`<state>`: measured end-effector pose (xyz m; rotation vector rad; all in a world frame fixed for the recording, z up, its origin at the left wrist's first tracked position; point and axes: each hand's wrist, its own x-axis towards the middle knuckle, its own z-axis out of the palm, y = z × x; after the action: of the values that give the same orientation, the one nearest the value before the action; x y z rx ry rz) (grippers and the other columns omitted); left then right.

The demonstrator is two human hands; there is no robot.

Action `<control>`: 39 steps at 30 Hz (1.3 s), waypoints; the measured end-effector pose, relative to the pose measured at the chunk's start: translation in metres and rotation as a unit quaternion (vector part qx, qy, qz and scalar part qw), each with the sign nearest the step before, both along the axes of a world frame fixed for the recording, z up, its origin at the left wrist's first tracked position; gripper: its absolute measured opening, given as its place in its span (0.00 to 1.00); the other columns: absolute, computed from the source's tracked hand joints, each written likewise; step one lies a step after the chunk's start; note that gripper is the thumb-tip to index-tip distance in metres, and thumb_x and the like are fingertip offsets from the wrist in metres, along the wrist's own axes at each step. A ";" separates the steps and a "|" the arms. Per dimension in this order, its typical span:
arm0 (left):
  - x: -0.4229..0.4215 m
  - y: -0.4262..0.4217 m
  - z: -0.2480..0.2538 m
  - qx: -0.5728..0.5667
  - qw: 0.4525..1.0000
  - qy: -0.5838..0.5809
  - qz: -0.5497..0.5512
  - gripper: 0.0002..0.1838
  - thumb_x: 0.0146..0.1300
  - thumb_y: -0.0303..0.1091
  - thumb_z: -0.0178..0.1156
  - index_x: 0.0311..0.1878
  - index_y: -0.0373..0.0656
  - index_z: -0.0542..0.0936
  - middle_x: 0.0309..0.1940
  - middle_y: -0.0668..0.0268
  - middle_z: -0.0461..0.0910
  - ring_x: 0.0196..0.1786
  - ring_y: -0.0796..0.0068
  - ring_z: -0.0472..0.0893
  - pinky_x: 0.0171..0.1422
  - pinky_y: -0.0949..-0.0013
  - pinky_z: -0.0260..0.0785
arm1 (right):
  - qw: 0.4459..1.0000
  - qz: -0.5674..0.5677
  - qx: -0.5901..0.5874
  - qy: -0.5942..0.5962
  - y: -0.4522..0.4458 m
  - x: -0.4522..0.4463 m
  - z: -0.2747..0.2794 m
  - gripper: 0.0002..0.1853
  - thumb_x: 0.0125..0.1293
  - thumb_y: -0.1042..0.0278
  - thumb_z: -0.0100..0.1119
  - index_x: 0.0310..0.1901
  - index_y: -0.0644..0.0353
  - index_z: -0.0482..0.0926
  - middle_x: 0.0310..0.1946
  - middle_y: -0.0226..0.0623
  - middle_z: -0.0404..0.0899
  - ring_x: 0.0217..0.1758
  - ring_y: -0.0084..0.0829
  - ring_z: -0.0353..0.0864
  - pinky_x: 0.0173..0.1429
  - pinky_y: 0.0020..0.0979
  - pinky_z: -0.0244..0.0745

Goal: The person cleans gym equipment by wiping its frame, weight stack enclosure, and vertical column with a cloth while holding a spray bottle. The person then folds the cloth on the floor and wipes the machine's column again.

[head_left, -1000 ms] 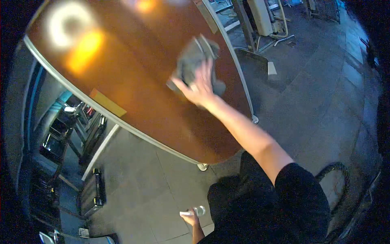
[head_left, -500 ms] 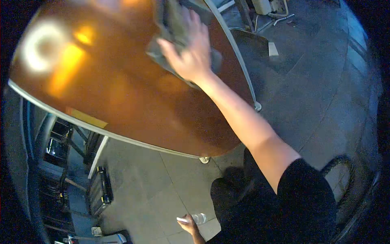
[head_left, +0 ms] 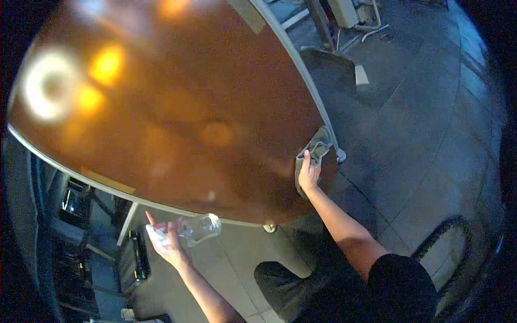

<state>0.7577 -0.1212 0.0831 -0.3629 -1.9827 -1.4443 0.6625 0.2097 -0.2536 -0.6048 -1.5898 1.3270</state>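
Observation:
My right hand (head_left: 309,175) is closed on a grey-green cloth (head_left: 319,146), pressed near the right edge of a glossy reddish-brown board (head_left: 237,118) with a pale metal rim. Lower left, my left hand (head_left: 171,243) grips a clear bottle (head_left: 202,229) with a white top (head_left: 157,237), its transparent body pointing right, by the board's lower rim. One finger of that hand is stretched out.
Gym equipment (head_left: 344,13) stands beyond the board at the top right. More dark equipment (head_left: 75,202) is at the left. A thick black rope or hose (head_left: 458,223) curves over the tiled floor (head_left: 414,134) at the right.
My right hand has drawn the cloth from the upper part of the board down to its right edge, bunching it. My left hand has risen with the bottle from low down towards the lower rim.

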 end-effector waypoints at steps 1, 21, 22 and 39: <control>-0.009 0.005 0.011 0.006 1.000 0.007 -0.006 0.38 0.65 0.23 0.63 0.79 0.39 0.66 0.43 0.68 0.72 0.38 0.75 0.80 0.55 0.58 0.85 | 0.992 0.004 -0.101 0.071 0.000 0.007 0.054 0.32 0.78 0.47 0.53 0.65 0.73 0.74 0.72 0.62 0.68 0.77 0.61 0.61 0.84 0.54 0.48; -0.031 0.031 -0.007 -0.055 0.997 -0.047 0.007 0.48 0.69 0.33 0.72 0.84 0.39 0.52 0.45 0.62 0.77 0.40 0.74 0.80 0.44 0.70 0.77 | 0.889 0.065 0.287 0.351 0.105 -0.023 0.548 0.36 0.70 0.35 0.61 0.62 0.63 0.78 0.68 0.59 0.74 0.72 0.60 0.69 0.78 0.51 0.60; -0.031 0.033 -0.008 -0.061 0.997 -0.046 0.011 0.48 0.69 0.33 0.72 0.84 0.39 0.52 0.45 0.62 0.77 0.40 0.74 0.80 0.44 0.70 0.77 | 0.884 0.013 0.259 0.389 0.114 -0.046 0.500 0.33 0.73 0.39 0.59 0.65 0.61 0.77 0.68 0.54 0.75 0.73 0.56 0.70 0.76 0.46 0.62; -0.031 0.040 -0.012 -0.145 0.985 -0.020 0.090 0.59 0.65 0.41 0.75 0.86 0.38 0.42 0.40 0.59 0.82 0.41 0.68 0.81 0.52 0.64 0.76 | 0.944 0.179 -0.077 0.266 0.027 0.020 0.266 0.35 0.71 0.53 0.69 0.71 0.66 0.68 0.63 0.49 0.77 0.68 0.47 0.74 0.78 0.46 0.61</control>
<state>0.7263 -0.0814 0.0706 -0.2723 -2.2023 -1.0601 0.6825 0.2363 0.0125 -0.0226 -1.1845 1.7195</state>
